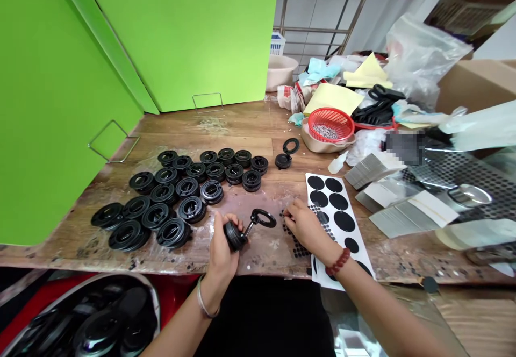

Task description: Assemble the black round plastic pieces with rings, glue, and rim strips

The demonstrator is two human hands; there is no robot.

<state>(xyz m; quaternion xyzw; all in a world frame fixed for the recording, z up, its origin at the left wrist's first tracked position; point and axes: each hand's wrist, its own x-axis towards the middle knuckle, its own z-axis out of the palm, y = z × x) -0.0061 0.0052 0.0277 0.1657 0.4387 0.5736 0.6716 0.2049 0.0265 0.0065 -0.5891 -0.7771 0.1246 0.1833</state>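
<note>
Nearest to the person, at the lower left below the tabletop edge, is a red-rimmed tub (151, 298) with dark round parts inside. Above it, the left hand (221, 252), with a silver bangle on the wrist, has its fingers closed around a black round part (234, 236). The part is held just over the near edge of the tabletop (242, 131), and a thin ring (264, 218) stands out from it to the right on a short arm. Just beside it, the right hand (306, 228), with a red bead bracelet on the wrist, lies on a sheet of small black dots (292, 241). Its fingers are bent with the tips down on the sheet, and I cannot tell if they pinch something. Partly under this hand lies a white sheet of large black discs (338, 206). To the left, a little farther, many similar black parts (177, 195) lie in rows, touching each other. One more part (286, 155) lies open, apart from the rows. On the right are stacks of grey cards (373, 169). Behind them a red basket (330, 124) with small metal pieces sits in a beige bowl. Farther are yellow papers (334, 98), black scissors (382, 94) and a clear plastic bag (419, 50). Green boards (181, 34) stand at the back and on the left side.
</note>
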